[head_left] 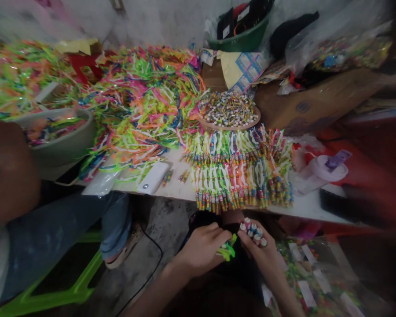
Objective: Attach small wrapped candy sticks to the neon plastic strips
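White-tipped tubes (253,232) | right hand (261,252): fingers gripping cluster | left hand (201,247): pinching green strips (229,251) | bundles (227,198) rowed, apparently done; bowl (251,124) pieces loose, seemingly left

Head camera, single view: worn on my head, facing forward and down. My left hand (203,246) and right hand (263,254) lie near, at lower centre; the table (178,189) crosses mid-field, the wall (171,22) closes the top. The wide field blurs toward its edges and includes a co-worker's leg (69,233) at lower left.
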A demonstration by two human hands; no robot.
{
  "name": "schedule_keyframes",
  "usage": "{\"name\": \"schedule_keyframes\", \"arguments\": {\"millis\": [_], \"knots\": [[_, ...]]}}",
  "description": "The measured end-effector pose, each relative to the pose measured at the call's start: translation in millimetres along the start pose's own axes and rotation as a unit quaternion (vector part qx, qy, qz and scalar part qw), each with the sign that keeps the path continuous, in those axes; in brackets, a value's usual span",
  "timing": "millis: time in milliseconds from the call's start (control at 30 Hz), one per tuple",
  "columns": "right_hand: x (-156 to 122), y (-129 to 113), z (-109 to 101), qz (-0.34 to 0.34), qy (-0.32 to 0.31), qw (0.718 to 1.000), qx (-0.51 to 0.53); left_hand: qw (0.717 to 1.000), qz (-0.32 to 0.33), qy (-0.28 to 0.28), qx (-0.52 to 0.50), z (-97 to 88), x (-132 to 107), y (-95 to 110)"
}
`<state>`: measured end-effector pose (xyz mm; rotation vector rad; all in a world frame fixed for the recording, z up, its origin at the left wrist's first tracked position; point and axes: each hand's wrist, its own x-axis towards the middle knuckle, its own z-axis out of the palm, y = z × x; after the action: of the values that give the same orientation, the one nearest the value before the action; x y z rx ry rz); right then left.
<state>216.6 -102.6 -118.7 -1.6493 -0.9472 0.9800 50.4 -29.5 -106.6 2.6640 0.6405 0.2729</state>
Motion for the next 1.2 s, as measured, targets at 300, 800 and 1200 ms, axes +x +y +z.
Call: {"name": "schedule_keyframes", "arguments": {"millis": [300,800,1200], "knots": [[-5.6,-37.8,-23.4,-0.121,-0.030,0.969,-0.214,0.994,0.035,0.036,0.101,-42.5,-4.4,0.5],[-19.6,-69.7,-11.8,-0.189,0.026,0.953,-0.235,0.957,0.105,0.167,0.212,-65.9,-5.5,7.2],[-17.7,-52.7,-18.9,-0.312,-0.009,0.894,-0.320,0.964,0.086,0.136,0.212,-61.6,-7.6,8.8]]}}
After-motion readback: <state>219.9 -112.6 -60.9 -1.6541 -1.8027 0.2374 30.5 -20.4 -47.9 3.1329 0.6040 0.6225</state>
